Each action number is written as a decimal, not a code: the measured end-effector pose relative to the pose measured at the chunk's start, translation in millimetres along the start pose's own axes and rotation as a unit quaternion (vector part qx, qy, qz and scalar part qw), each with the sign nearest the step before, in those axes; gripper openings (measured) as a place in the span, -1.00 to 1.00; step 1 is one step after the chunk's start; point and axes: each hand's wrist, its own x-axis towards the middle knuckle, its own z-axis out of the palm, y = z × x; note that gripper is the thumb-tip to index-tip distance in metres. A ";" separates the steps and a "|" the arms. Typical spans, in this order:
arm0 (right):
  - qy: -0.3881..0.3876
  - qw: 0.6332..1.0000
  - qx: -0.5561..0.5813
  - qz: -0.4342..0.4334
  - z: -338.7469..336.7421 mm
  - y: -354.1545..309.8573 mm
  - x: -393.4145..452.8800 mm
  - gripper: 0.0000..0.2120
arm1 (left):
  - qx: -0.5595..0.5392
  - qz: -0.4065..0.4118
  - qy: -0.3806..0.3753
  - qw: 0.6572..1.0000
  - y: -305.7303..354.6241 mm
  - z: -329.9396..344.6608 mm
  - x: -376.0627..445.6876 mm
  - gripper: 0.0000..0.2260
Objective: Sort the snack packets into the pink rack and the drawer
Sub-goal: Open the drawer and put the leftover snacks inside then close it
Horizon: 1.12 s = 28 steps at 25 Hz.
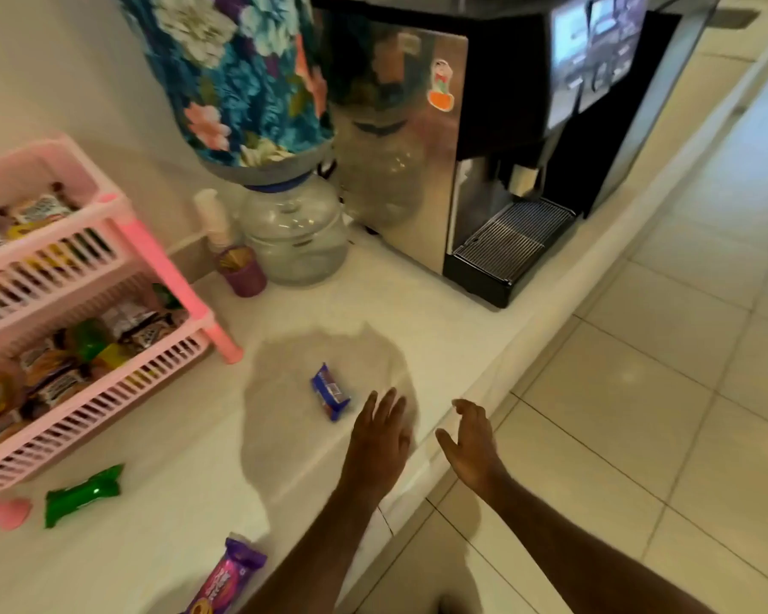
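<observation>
A small blue snack packet (330, 391) lies on the white counter near its front edge. My left hand (380, 429) hovers just right of it, fingers spread, holding nothing. My right hand (471, 440) is open too, over the counter's edge. A green packet (83, 493) lies at the left front, and a purple biscuit packet (225, 578) sits at the bottom edge. The pink rack (120, 254) stands at the left, both tiers holding several packets. No drawer is in view.
A coffee machine (497, 170) stands at the back right. A water jar with a floral cover (249, 77) sits on a clear dispenser (293, 232), with a purple cup (245, 272) beside it. Tiled floor (639, 392) lies to the right.
</observation>
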 end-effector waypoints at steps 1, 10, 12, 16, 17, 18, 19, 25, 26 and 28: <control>-0.001 0.998 0.044 0.033 -1.5 1.6 4.9 -0.42 | 0.003 -0.008 -0.021 1.000 2.5 8.8 6.4 -0.52; -0.041 0.835 0.515 0.191 3.7 1.3 37.6 -0.57 | 0.018 -0.005 0.028 0.999 -11.0 44.6 17.8 -0.47; -0.033 0.832 0.516 0.201 4.7 3.0 37.3 -0.57 | 0.014 -0.003 0.032 0.999 -11.8 47.2 17.5 -0.46; -0.038 0.850 0.476 0.222 5.0 10.1 37.0 -0.59 | 0.007 -0.011 0.028 1.000 -13.5 46.7 17.7 -0.45; -0.034 0.853 0.469 0.228 4.3 13.6 35.3 -0.62 | 0.005 -0.012 0.025 1.000 -13.5 46.6 18.0 -0.45; -0.028 0.855 0.462 0.234 3.8 17.6 33.1 -0.64 | 0.003 -0.014 0.021 1.000 -13.1 46.7 18.0 -0.44; -0.021 0.857 0.456 0.239 3.8 21.8 30.4 -0.66 | 0.003 -0.016 0.019 1.000 -12.7 46.9 17.6 -0.44; -0.010 0.868 0.423 0.259 -5.5 47.7 2.1 -0.66 | 0.017 -0.022 0.008 1.000 -11.4 44.0 16.4 -0.43; -0.006 0.867 0.424 0.262 -8.8 50.7 -3.3 -0.65 | 0.018 -0.020 0.009 1.000 -10.6 43.5 15.9 -0.43; 0.015 0.867 0.420 0.268 -14.9 55.8 -12.9 -0.65 | 0.013 -0.018 0.012 1.000 -10.3 43.0 15.6 -0.43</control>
